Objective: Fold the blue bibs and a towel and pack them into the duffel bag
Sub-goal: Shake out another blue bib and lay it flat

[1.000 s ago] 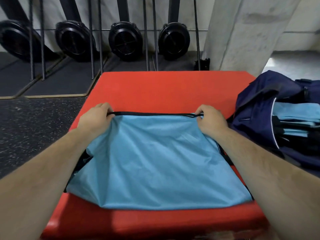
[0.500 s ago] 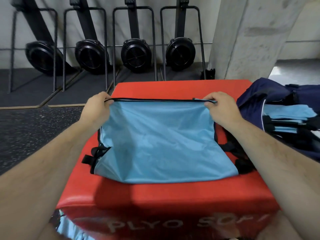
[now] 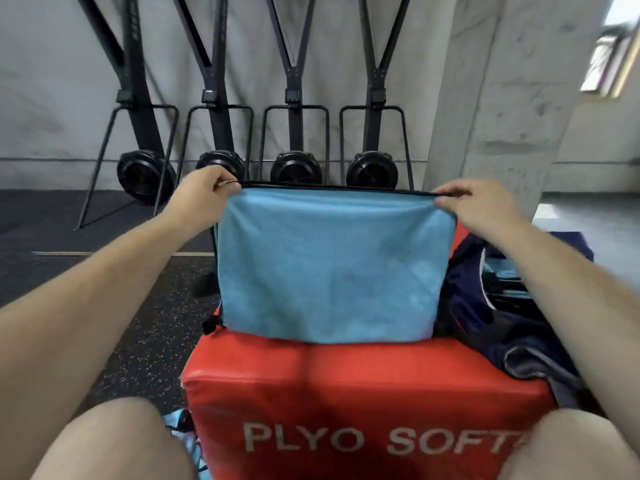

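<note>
Both hands are up in front, left hand (image 3: 202, 192) and right hand (image 3: 474, 202) each pinching a top corner of a light blue fabric bib with black edging (image 3: 329, 265), fingers curled tight on the trim. The bib hangs pretty flat between them, its bottom edge touching or just above the top of a red padded plyo box with "PLYO SOFT" printed in white on the front (image 3: 346, 393). Just right of the box sits a navy duffel bag (image 3: 471, 299), open, with more light blue fabric showing inside. Behind it all, black rowing machines stored upright (image 3: 294, 133) line a grey concrete wall.
</note>
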A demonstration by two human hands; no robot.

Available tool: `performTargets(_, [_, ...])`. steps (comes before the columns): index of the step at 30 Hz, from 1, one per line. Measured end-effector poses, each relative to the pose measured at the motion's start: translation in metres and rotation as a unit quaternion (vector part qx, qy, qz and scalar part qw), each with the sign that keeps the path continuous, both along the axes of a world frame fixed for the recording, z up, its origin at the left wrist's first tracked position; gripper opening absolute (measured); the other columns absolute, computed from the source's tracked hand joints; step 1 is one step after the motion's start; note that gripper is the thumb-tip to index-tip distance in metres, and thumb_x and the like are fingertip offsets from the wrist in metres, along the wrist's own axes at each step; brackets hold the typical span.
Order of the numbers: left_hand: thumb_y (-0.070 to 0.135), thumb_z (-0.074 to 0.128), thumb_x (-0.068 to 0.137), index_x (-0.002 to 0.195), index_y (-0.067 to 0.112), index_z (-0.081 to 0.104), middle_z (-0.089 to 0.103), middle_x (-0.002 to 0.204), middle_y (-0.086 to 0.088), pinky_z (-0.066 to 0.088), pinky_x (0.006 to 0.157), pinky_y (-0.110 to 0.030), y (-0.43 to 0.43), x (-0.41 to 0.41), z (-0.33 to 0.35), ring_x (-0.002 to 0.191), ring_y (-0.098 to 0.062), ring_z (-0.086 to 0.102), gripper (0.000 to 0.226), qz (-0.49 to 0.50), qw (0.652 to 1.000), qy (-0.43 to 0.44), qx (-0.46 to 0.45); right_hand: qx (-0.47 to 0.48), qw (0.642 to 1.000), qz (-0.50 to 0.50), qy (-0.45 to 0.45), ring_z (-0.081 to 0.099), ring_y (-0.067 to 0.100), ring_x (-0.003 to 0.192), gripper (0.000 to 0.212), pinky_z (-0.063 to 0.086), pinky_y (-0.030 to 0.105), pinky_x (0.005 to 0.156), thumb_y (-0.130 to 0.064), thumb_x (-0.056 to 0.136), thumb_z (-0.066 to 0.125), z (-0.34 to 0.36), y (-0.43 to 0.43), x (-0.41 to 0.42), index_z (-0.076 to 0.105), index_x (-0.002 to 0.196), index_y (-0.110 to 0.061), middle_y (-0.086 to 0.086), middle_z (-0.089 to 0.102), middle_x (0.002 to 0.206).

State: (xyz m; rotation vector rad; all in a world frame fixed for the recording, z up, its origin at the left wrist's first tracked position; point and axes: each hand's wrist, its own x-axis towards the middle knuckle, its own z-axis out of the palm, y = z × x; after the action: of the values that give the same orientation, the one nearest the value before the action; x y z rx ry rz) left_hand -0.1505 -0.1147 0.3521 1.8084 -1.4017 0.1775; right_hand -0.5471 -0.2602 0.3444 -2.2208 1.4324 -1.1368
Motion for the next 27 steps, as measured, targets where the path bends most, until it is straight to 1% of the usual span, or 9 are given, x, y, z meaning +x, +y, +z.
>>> performTargets(3, [0.023, 0.061, 0.097, 0.098, 0.012, 0.068, 0.066, 0.097, -0.004, 0.039, 0.076, -0.028, 0.020, -0.008, 0.019, 0.090, -0.020, 0.058, 0.013, 0.000, 1.000, -0.015, 0.007, 0.044, 0.999, -0.001, 0.031, 0.060, 0.010, 0.086, 0.021, 0.041, 0.016, 0.071, -0.023, 0.086, 0.078, 0.027, 0.019, -0.012, 0.076, 0.106, -0.022, 0.000, 0.073, 0.100])
performTargets(6, [0.018, 0.059, 0.098, 0.102, 0.009, 0.069, 0.065, 0.097, -0.004, 0.037, 0.076, -0.027, 0.038, -0.012, 0.033, 0.090, -0.019, 0.057, 0.013, -0.003, 1.000, -0.026, -0.001, 0.038, 0.998, 0.031, -0.035, 0.055, 0.007, 0.053, 0.018, 0.043, 0.014, 0.058, -0.017, 0.086, 0.078, 0.050, 0.037, -0.021, 0.075, 0.104, -0.017, 0.003, 0.070, 0.083])
performTargets(8, [0.018, 0.060, 0.098, 0.104, 0.009, 0.070, 0.066, 0.096, -0.003, 0.037, 0.076, -0.027, 0.048, -0.013, 0.043, 0.088, -0.018, 0.056, 0.014, 0.002, 0.999, -0.030, -0.013, 0.054, 0.995, 0.054, -0.062, 0.052, 0.006, 0.044, 0.016, 0.045, 0.019, 0.058, -0.015, 0.086, 0.078, 0.066, 0.048, -0.029, 0.075, 0.102, -0.015, 0.008, 0.069, 0.075])
performTargets(10, [0.019, 0.061, 0.097, 0.102, 0.011, 0.070, 0.065, 0.094, -0.001, 0.037, 0.076, -0.027, 0.055, -0.015, 0.055, 0.089, -0.018, 0.056, 0.013, 0.004, 0.999, -0.037, -0.024, 0.070, 0.993, 0.064, -0.070, 0.053, 0.008, 0.045, 0.015, 0.043, 0.025, 0.059, -0.014, 0.087, 0.077, 0.077, 0.056, -0.035, 0.075, 0.101, -0.016, 0.013, 0.067, 0.072])
performTargets(13, [0.022, 0.065, 0.095, 0.096, 0.017, 0.072, 0.065, 0.088, 0.003, 0.038, 0.073, -0.027, 0.062, -0.018, 0.071, 0.084, -0.015, 0.057, 0.009, 0.001, 0.999, -0.036, -0.034, 0.082, 0.992, 0.062, -0.074, 0.051, 0.010, 0.046, 0.011, 0.045, 0.025, 0.055, -0.013, 0.089, 0.075, 0.093, 0.066, -0.041, 0.072, 0.099, -0.017, 0.009, 0.063, 0.068])
performTargets(16, [0.025, 0.066, 0.094, 0.096, 0.019, 0.072, 0.066, 0.089, 0.005, 0.039, 0.074, -0.027, 0.061, -0.020, 0.077, 0.085, -0.014, 0.058, 0.009, -0.003, 0.999, -0.045, -0.016, 0.098, 0.992, 0.051, -0.062, 0.057, 0.009, 0.049, 0.010, 0.050, 0.030, 0.063, -0.013, 0.091, 0.072, 0.097, 0.067, -0.040, 0.070, 0.100, -0.016, 0.012, 0.067, 0.070])
performTargets(19, [0.025, 0.064, 0.095, 0.095, 0.018, 0.070, 0.069, 0.074, -0.001, 0.041, 0.061, -0.027, 0.050, -0.020, 0.072, 0.066, -0.015, 0.062, 0.009, 0.003, 1.000, -0.028, 0.009, 0.119, 0.989, 0.055, -0.064, 0.062, 0.004, 0.048, 0.010, 0.045, 0.026, 0.059, -0.006, 0.094, 0.067, 0.092, 0.062, -0.034, 0.068, 0.100, -0.014, 0.012, 0.070, 0.069])
performTargets(22, [0.019, 0.062, 0.097, 0.097, 0.013, 0.069, 0.071, 0.068, -0.010, 0.049, 0.054, -0.025, 0.032, -0.017, 0.055, 0.059, -0.013, 0.068, 0.008, -0.013, 0.999, 0.034, 0.027, 0.140, 0.987, 0.052, -0.054, 0.073, 0.010, 0.065, 0.016, 0.048, 0.024, 0.059, -0.003, 0.095, 0.064, 0.078, 0.048, -0.022, 0.069, 0.102, -0.017, 0.007, 0.075, 0.081])
performTargets(27, [0.011, 0.060, 0.097, 0.094, 0.007, 0.066, 0.072, 0.083, -0.014, 0.060, 0.072, -0.036, 0.001, -0.005, 0.023, 0.066, -0.021, 0.072, 0.008, -0.014, 0.996, 0.086, 0.025, 0.129, 0.988, 0.032, -0.081, 0.074, 0.013, 0.072, 0.023, 0.055, 0.020, 0.059, 0.001, 0.096, 0.060, 0.045, 0.015, 0.010, 0.072, 0.096, -0.018, 0.006, 0.074, 0.088])
